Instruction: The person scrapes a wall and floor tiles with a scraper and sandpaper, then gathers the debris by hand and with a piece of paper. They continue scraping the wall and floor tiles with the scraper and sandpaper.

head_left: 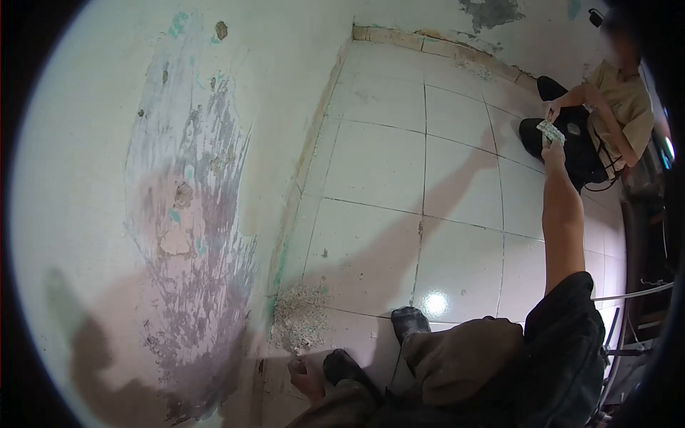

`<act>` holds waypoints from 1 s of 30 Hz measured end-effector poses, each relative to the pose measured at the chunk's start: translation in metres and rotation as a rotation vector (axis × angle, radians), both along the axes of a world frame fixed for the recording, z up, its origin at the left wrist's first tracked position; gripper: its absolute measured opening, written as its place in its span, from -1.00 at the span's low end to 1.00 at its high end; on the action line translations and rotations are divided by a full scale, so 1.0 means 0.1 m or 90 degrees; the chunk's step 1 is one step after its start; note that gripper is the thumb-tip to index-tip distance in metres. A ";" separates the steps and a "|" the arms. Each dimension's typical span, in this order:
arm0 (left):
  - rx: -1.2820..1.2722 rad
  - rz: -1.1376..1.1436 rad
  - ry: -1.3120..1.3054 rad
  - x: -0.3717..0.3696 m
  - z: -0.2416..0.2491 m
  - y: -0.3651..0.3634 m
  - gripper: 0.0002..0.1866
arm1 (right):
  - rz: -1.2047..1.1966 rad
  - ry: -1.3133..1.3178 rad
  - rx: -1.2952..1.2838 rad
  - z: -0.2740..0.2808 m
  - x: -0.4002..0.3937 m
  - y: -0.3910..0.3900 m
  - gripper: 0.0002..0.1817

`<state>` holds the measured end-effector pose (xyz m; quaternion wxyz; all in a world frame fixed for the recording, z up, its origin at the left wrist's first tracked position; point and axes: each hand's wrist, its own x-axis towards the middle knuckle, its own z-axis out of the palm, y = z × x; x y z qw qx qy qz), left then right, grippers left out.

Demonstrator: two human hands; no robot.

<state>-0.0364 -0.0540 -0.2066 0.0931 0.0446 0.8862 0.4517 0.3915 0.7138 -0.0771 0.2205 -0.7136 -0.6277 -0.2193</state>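
Note:
My right arm stretches out to the upper right. In that hand, my right hand (pixel 551 148), I grip a small flat piece with a pale green-and-white pattern (pixel 550 131); its exact kind is too small to tell. A seated person's hand (pixel 551 111) is right at its far end. Low in the view, my left hand (pixel 305 376) is closed beside my dark shoe (pixel 344 367). What it holds, if anything, is hidden. Just above it, a pile of pale flakes and crumbs (pixel 300 317) lies on the tiles along the wall.
A wall (pixel 200 250) with a scraped, grey-purple patch rises on the left. Pale floor tiles (pixel 371 164) stretch ahead to a chipped skirting (pixel 421 44). The person in a tan shirt (pixel 624 107) sits at the upper right. Dark clutter (pixel 646 285) lines the right edge.

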 end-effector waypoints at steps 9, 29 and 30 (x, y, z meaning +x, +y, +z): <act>-0.053 0.003 -0.014 0.00 0.10 0.03 -0.86 | 0.006 0.106 -0.141 0.11 -0.03 -0.09 -0.63; -0.109 0.033 0.028 0.00 0.12 0.02 -0.85 | -0.026 -0.113 -0.197 -0.03 0.36 0.10 -0.70; -0.096 0.022 0.020 -0.01 0.19 0.05 -0.82 | -0.076 -0.303 -0.311 0.07 0.27 0.05 -0.65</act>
